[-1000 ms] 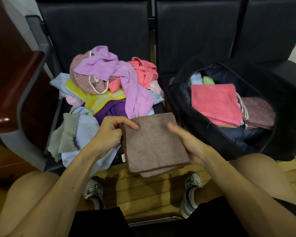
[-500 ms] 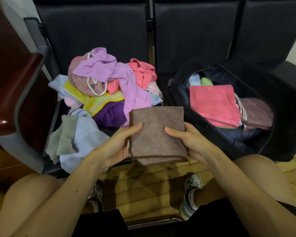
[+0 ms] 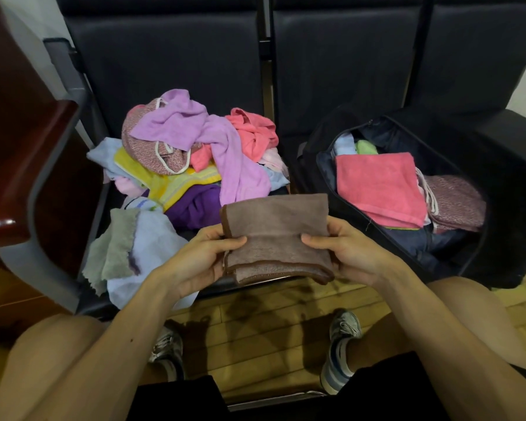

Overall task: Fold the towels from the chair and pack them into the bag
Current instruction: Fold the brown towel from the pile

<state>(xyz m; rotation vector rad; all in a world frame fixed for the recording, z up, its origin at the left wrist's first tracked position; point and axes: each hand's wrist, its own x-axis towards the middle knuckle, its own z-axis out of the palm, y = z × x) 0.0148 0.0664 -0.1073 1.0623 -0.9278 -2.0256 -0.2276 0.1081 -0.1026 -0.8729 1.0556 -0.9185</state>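
Note:
A brown towel (image 3: 275,220) is held in front of me, creased across its middle with its far half raised. My left hand (image 3: 201,256) grips its left edge and my right hand (image 3: 351,250) grips its right edge, thumbs on top. Behind it on the left chair seat lies a loose pile of towels (image 3: 195,153) in lilac, pink, yellow, purple, pale blue and grey. To the right an open black bag (image 3: 504,214) sits on the neighbouring seat, holding a folded pink towel (image 3: 380,186) and a folded mauve towel (image 3: 456,205).
A dark wooden armrest (image 3: 22,177) juts out on the left beside the chair (image 3: 164,56). My knees and shoes are below, over a wooden floor (image 3: 255,329). A pale blue and grey towel (image 3: 134,253) hangs over the seat's front edge.
The brown towel went from flat and tilted to squared up in both hands, and now it bends along a middle crease with its far half lifted. Both hands shifted to its side edges.

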